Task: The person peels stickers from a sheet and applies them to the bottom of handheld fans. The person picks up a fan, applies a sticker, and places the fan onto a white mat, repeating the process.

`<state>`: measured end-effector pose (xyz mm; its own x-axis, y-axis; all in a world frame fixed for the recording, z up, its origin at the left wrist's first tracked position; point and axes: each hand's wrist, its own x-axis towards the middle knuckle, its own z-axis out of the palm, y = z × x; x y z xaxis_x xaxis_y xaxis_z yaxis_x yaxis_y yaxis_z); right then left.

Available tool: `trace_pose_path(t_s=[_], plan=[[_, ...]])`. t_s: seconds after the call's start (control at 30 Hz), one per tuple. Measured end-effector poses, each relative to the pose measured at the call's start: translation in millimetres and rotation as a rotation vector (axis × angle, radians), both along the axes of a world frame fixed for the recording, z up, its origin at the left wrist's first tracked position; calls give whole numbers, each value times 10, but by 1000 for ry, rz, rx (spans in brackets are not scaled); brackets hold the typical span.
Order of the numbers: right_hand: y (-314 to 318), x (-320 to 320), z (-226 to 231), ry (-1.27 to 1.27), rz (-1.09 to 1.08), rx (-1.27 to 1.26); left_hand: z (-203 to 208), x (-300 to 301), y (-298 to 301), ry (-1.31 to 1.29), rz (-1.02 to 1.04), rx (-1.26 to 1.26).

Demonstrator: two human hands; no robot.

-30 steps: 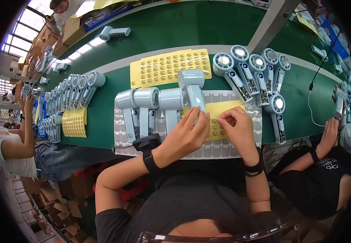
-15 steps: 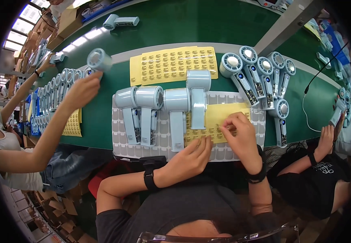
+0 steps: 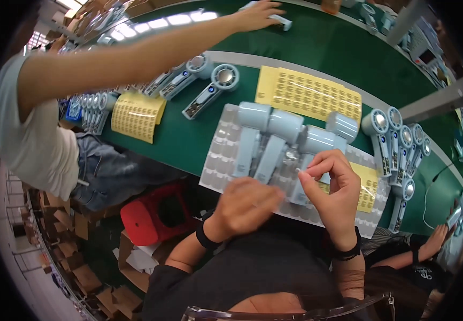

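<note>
My right hand [image 3: 334,195] is raised over the lower part of a light-blue handheld fan [image 3: 319,140]. Its thumb and forefinger are pinched together, with a tiny pale bit at their tips too small to name. Motion blurs my left hand [image 3: 247,206], which is near the handles of two more handheld fans [image 3: 252,140] [image 3: 274,147]; its fingers cannot be made out. Another fan [image 3: 341,126] lies partly behind my right hand. The fans rest on a grey-and-white sheet [image 3: 213,170] of rounded patches, and a yellow label sheet [image 3: 368,187] shows beside my right hand.
More yellow label sheets [image 3: 317,93] lie behind the fans. Several fans with bare circuitry [image 3: 397,139] stand to the right; one more [image 3: 210,91] lies left. A co-worker's arm [image 3: 135,61] stretches across the green table. A red stool [image 3: 140,222] stands at lower left.
The view has swung left, so the table's things appear farther right. My left hand has come away from the yellow label sheet. The co-worker's arm now reaches far over the table; their fan is laid down.
</note>
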<state>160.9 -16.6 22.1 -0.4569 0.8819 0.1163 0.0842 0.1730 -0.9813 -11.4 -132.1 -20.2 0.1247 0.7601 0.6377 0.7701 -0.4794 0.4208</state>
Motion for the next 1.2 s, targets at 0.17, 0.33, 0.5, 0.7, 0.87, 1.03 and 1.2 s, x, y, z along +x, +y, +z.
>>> trace_pose_path(t_s=[0.17,0.33,0.5,0.7,0.87,1.03,1.2], plan=[[-38,-78,-96,-232,-43,15,-147,-383,-211,-87,411,-17],[60,546,-187,-367,-205,-80,-172,-420,-145,-106,256,-49],[246,721,-224,-297,-148,-335,-196,-398,89,-50,95,-39],[361,707,-286,-299,-39,-437,-173,-388,141,-47,201,-44],[356,719,-425,-317,-26,-353,-272,-590,91,-29,386,-34],[75,608,-540,-478,-182,-26,-229,-1059,342,112,732,-3],[-168,623,-754,-417,-347,432,-311,-1513,525,203,847,-230]])
